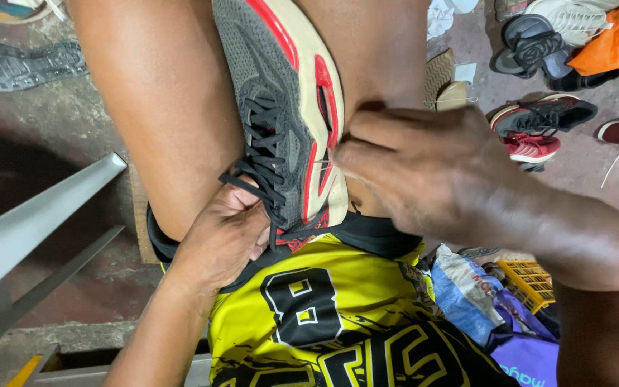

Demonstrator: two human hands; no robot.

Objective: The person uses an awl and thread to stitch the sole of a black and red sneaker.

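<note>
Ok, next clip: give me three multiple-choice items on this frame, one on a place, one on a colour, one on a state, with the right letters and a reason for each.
1. Where does the grey sneaker lie?
A. Between the person's thighs
B. On a shelf
C. Inside the yellow crate

2. What colour are the sneaker's accents along the cream sole edge?
A. Green
B. Red
C. Blue

3. How is the right hand engaged?
A. Hanging free, away from the shoe
B. Fingers pinched at the sole edge
C. Flat on the floor

Answers:
1 A, the shoe sits wedged between both bare legs above the yellow jersey.
2 B, red strips run along the cream sole.
3 B, its fingertips press together at the sneaker's side, while the left hand is at the collar by the black laces.
</note>
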